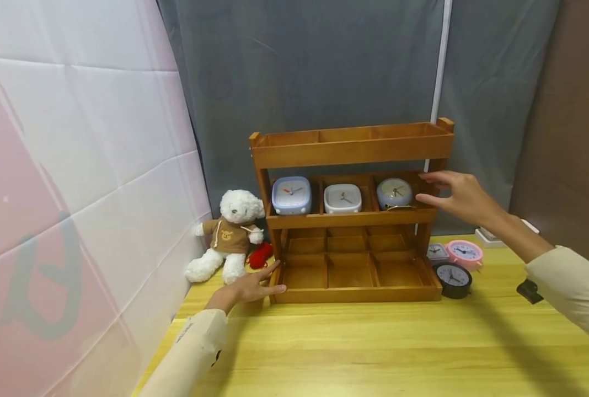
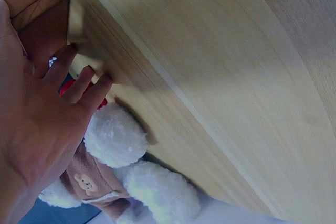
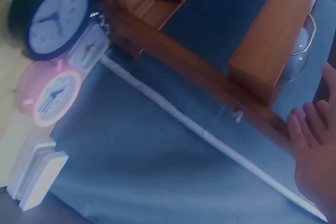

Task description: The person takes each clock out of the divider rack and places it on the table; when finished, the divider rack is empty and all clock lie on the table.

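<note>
A brown wooden tiered shelf (image 1: 354,220) stands on the table. Its middle tier holds a blue square alarm clock (image 1: 292,196), a white alarm clock (image 1: 342,198) and a round blue-grey alarm clock (image 1: 394,193). My left hand (image 1: 249,285) lies at the shelf's lower left corner, thumb and fingers spread, the thumb on the front edge. In the left wrist view those fingers (image 2: 84,82) look nearly straight. At the right end of the middle tier is my right hand (image 1: 455,193), thumb and fingers apart, beside the round clock. Nothing shows in its grasp.
Left of the shelf sits a white plush toy (image 1: 230,237) with a red bundle (image 1: 260,256) beside it. To the right are a pink clock (image 1: 464,254), a black clock (image 1: 453,279) and a small square clock (image 1: 437,252). A small black object (image 1: 529,290) lies farther right.
</note>
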The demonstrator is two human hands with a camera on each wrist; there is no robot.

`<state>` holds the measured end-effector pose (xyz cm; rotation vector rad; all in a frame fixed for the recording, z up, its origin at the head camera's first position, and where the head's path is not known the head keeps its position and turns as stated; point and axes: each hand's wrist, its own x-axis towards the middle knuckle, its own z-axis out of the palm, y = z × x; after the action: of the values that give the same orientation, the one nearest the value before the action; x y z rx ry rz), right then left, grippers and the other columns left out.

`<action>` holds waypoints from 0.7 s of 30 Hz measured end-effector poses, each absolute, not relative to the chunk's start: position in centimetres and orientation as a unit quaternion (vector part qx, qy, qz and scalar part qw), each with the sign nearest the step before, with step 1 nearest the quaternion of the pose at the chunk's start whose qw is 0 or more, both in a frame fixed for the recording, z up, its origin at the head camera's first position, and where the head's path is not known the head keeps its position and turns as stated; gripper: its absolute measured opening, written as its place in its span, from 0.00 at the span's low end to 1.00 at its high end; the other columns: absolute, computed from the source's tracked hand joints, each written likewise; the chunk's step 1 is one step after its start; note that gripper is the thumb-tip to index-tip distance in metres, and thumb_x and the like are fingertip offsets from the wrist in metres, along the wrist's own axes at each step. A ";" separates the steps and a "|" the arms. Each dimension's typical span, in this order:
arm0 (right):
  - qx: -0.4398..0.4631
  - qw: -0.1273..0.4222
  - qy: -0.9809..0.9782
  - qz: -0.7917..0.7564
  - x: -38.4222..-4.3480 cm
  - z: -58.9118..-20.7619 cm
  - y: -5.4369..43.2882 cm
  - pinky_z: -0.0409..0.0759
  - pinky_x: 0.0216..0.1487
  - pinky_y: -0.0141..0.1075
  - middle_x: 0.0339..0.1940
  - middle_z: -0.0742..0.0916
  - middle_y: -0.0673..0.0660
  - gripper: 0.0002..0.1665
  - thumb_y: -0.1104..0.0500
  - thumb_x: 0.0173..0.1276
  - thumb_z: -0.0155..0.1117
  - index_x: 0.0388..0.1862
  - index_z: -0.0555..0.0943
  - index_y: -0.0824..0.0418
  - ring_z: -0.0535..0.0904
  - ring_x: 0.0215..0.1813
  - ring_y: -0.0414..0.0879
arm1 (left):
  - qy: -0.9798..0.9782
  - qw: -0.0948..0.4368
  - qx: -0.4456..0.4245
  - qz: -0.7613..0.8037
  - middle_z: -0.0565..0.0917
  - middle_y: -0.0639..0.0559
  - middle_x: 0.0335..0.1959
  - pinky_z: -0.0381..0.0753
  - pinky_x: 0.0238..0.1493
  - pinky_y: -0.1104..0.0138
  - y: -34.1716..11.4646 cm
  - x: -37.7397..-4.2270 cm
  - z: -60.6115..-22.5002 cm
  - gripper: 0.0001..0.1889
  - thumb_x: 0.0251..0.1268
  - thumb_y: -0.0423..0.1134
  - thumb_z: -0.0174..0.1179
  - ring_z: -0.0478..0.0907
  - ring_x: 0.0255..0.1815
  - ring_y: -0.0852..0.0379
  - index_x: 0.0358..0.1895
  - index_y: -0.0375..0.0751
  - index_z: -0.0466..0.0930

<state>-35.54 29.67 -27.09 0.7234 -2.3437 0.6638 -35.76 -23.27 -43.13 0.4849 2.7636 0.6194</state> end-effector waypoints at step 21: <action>0.254 0.196 -0.924 0.210 -39.2 -26.6 25.5 0.81 0.44 0.55 0.50 0.87 0.72 0.43 0.48 0.62 0.80 0.72 0.77 0.63 0.82 0.36 0.57 | 0.954 0.137 0.168 0.208 0.73 0.39 0.75 0.63 0.73 0.39 -23.2 -35.5 -42.8 0.49 0.68 0.74 0.55 0.65 0.76 0.32 0.86 0.61 0.47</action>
<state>-39.16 25.53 -26.61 0.7114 -2.5881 0.5891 -35.48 -23.20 -42.79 0.4873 2.7597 0.6005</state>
